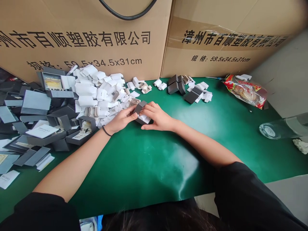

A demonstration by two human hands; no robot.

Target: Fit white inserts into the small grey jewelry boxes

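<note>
Between my two hands is a small dark grey gift box [141,106], its lid tilted up and a white insert [144,119] showing inside. My left hand [122,120] grips the box from its left side, thumb along the front. The fingers of my right hand [157,116] are bent over the box from the right; its fingertips are partly hidden behind the lid. Just left of the hands spreads a heap of folded white card inserts [86,88]. Closed dark boxes [176,84] stand beyond my right hand.
Open grey boxes [36,102] pile up at the left. Big cardboard cartons [96,19] line the back of the green table [144,173]. More white inserts lie near the dark boxes. A red food packet [246,91] and a clear bottle [281,127] lie at the right.
</note>
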